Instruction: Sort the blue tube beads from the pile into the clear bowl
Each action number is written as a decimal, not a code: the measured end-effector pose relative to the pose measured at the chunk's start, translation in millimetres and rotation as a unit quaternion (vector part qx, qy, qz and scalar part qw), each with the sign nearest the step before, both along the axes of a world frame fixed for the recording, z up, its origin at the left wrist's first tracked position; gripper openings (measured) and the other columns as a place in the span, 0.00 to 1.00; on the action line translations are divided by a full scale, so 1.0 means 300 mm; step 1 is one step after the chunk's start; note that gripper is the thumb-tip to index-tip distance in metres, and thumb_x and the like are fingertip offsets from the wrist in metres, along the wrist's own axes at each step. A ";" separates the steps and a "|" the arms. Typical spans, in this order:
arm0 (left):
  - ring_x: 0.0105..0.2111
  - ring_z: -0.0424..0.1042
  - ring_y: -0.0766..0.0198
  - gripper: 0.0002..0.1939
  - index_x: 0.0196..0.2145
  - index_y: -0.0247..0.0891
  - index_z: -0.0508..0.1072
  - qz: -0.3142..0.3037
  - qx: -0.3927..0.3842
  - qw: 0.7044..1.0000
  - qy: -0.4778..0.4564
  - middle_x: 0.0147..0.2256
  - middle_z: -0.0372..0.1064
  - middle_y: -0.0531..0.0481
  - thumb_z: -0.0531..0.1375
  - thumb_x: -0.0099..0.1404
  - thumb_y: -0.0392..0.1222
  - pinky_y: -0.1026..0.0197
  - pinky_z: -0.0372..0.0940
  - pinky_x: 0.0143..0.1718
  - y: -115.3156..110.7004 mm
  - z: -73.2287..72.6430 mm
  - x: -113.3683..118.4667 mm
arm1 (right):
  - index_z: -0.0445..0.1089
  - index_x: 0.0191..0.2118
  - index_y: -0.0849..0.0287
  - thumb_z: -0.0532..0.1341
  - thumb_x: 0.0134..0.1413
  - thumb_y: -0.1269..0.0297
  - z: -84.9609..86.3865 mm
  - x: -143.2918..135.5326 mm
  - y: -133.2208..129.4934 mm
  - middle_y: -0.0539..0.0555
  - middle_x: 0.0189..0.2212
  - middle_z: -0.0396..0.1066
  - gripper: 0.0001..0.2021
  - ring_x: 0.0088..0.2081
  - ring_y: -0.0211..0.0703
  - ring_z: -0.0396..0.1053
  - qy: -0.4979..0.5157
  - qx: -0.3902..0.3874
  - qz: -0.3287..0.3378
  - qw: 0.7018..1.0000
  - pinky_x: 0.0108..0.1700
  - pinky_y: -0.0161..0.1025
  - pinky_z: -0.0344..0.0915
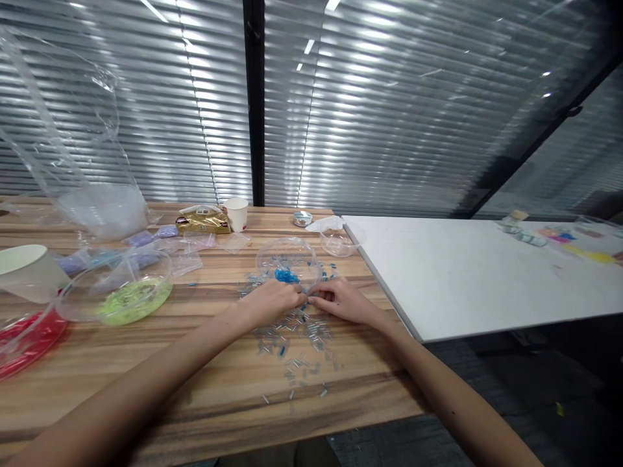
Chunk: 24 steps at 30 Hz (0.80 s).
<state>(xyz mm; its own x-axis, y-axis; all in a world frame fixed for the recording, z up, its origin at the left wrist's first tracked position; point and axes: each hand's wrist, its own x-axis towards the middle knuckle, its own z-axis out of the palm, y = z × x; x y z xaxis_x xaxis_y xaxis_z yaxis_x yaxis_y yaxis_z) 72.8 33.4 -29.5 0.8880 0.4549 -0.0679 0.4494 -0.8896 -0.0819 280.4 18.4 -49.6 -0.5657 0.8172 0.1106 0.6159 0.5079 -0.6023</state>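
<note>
The clear round container [292, 250] stands on the wood-grain desk [219, 389], with blue pieces [286, 276] inside. The left hand [277, 299] and right hand [343, 299] are positioned at its near side, fingers bent and fingertips close together; whether either grips a piece cannot be determined. Small clear and blue tubular pieces [316, 331] lie scattered around the container and in front of the hands. A paper cup [237, 215] stands beside a gold packet [203, 222] farther back.

Head camera looked forward and down from close above the wooden table's [219, 389] near edge, toward far blinds [379, 117].
</note>
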 end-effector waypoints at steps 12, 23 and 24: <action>0.30 0.72 0.58 0.18 0.49 0.34 0.67 -0.012 0.022 1.000 -0.015 0.36 0.70 0.44 0.54 0.62 0.25 0.63 0.61 0.26 0.000 -0.030 -0.003 | 0.73 0.31 0.61 0.55 0.61 0.61 0.000 0.006 0.004 0.50 0.21 0.69 0.13 0.23 0.35 0.62 -0.024 0.035 -0.007 0.999 0.27 0.32 0.52; 0.33 0.72 0.57 0.18 0.48 0.33 0.67 -0.005 0.016 1.000 0.005 0.39 0.70 0.43 0.54 0.62 0.23 0.62 0.63 0.28 -0.018 -0.001 0.004 | 0.72 0.30 0.61 0.53 0.63 0.63 0.008 0.002 0.001 0.51 0.24 0.71 0.14 0.25 0.36 0.63 -0.031 0.038 -0.012 0.999 0.29 0.33 0.53; 0.33 0.72 0.57 0.17 0.47 0.33 0.67 -0.006 0.015 1.000 0.002 0.39 0.70 0.43 0.53 0.62 0.23 0.61 0.63 0.28 -0.019 -0.001 0.004 | 0.72 0.30 0.61 0.53 0.63 0.63 0.010 0.001 0.000 0.51 0.24 0.71 0.15 0.25 0.36 0.63 -0.032 0.037 -0.012 0.999 0.30 0.33 0.53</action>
